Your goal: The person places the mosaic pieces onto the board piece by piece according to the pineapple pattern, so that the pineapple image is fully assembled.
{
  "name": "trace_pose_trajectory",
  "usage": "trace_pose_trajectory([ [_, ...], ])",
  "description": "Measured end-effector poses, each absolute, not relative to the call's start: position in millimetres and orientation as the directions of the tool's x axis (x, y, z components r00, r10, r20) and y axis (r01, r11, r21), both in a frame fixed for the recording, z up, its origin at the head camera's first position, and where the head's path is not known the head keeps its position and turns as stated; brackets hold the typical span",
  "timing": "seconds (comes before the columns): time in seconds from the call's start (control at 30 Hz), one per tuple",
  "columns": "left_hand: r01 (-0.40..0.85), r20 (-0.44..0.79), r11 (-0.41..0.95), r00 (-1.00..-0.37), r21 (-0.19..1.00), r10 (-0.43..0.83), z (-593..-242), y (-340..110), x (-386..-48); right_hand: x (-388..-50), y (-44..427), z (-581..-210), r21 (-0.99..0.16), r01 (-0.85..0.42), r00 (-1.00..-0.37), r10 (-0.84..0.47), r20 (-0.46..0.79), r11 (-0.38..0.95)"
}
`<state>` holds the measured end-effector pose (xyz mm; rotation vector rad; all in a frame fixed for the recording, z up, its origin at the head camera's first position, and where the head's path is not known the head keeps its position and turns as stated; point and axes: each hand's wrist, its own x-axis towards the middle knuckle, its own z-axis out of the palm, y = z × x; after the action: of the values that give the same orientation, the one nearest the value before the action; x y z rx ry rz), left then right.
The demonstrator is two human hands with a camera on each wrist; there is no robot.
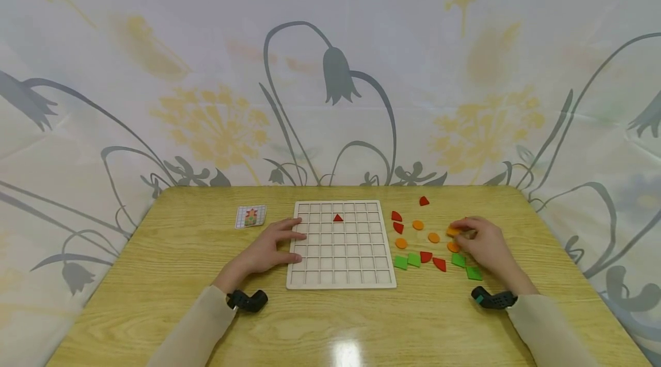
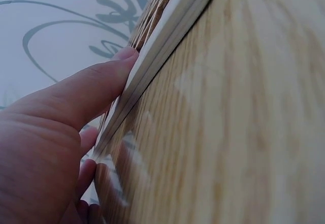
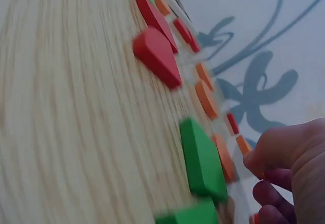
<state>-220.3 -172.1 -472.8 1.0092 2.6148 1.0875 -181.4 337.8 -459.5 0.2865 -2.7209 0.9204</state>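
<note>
A white grid board (image 1: pixel 341 284) lies on the table with one red triangle (image 1: pixel 338 218) in an upper square. At its left edge rests my left hand (image 1: pixel 265 246), fingers extended and fingertips on the rim. The left wrist view shows the thumb (image 2: pixel 101 84) against the board's side (image 2: pixel 157 56). My right hand (image 1: pixel 485 243), right of the board, pinches an orange disc (image 1: pixel 453 231) between thumb and fingers. That orange disc (image 3: pixel 244 145) is partly covered by the thumb in the right wrist view. Another orange disc (image 1: pixel 453 247) lies just below it.
Between board and right hand lie several loose orange discs (image 1: pixel 434 237), red rounded wedges (image 1: pixel 439 264) and green pieces (image 1: pixel 400 262). A small pattern card (image 1: pixel 251 217) lies left of the board. Behind the wooden table (image 1: pixel 310 327) hangs a flower-print cloth (image 1: pixel 206 69).
</note>
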Motion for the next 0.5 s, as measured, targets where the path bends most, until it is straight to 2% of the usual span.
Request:
trace_pose_trajectory([
  [0.5,0.544,0.132,0.504,-0.756,0.671,0.641,-470,-173,-218,-198,248,-465,-0.601,-0.442,-0.896,-0.291,0.337,0.666],
])
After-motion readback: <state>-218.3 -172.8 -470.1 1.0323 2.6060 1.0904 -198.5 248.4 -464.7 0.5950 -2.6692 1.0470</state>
